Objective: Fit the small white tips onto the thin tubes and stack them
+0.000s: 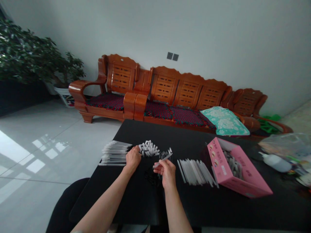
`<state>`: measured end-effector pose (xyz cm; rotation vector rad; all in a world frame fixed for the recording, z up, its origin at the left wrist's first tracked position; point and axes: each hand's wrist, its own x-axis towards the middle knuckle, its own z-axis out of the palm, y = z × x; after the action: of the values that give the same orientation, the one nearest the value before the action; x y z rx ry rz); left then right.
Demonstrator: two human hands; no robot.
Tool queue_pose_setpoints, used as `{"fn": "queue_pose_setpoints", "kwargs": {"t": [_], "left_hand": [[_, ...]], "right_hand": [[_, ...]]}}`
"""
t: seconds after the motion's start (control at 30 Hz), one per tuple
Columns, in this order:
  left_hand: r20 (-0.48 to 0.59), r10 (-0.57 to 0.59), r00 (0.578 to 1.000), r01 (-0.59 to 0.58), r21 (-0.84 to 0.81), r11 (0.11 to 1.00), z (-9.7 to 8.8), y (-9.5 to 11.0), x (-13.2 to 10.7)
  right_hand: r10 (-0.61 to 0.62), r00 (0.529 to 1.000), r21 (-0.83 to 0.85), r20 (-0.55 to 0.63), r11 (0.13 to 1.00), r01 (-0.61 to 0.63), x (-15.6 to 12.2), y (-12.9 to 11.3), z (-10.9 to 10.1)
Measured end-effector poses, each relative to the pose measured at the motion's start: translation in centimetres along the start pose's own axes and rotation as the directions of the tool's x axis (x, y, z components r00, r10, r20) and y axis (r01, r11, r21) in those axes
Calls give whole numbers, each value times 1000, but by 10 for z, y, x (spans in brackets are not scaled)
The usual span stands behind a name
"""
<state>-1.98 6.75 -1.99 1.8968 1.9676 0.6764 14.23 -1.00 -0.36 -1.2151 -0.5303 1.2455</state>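
My right hand [167, 170] is closed round a slim pale pen barrel [167, 157], held at a slant above the table. Small white pieces show by its upper end; whether they touch it I cannot tell. My left hand [133, 159] has its fingers drawn together between a heap of short white caps [149, 148] and a row of whitish pens [114, 153] with dark ends; what it pinches is hidden. Behind my right hand lies a bunch of thin dark sticks [163, 155]. Small black pieces [151, 177] lie between my forearms.
More pale barrels [195, 172] lie side by side to the right. Beyond them a pink box [239, 168] holds many grey-white pieces. A white bottle [277, 162] and a clear plastic bag [284, 142] are at the far right. Behind the black table [136, 129] stands a wooden sofa [165, 87].
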Motion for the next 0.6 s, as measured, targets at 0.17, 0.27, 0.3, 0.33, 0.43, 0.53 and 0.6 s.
{"fn": "queue_pose_setpoints", "kwargs": {"t": [0.17, 0.27, 0.3, 0.33, 0.43, 0.53, 0.6], "left_hand": [[-36, -20, 999, 3, -410, 912, 7, -7, -11], [78, -102, 992, 126, -750, 649, 7, -10, -16], [140, -111, 984, 178, -834, 522, 6, -10, -17], [200, -112, 973, 228, -895, 383, 4, -10, -19], [323, -110, 940, 326, -946, 3, -6, -6, -20], [352, -140, 925, 334, -932, -139, -15, -2, -18], [337, -168, 926, 306, -934, -182, -19, 0, -16]], "right_hand": [[-4, 992, -93, 123, 996, 15, -8, -1, 4], [-12, 978, -180, 208, 982, 50, -15, -4, 8], [-13, 971, -207, 239, 976, 64, -17, -6, 10], [-15, 963, -231, 269, 970, 80, -20, -7, 12], [-24, 940, -317, 340, 938, 139, -28, -12, 18], [-85, 922, -414, 378, 875, 251, -32, -14, 22], [-151, 905, -463, 398, 818, 340, -32, -14, 23]]}}
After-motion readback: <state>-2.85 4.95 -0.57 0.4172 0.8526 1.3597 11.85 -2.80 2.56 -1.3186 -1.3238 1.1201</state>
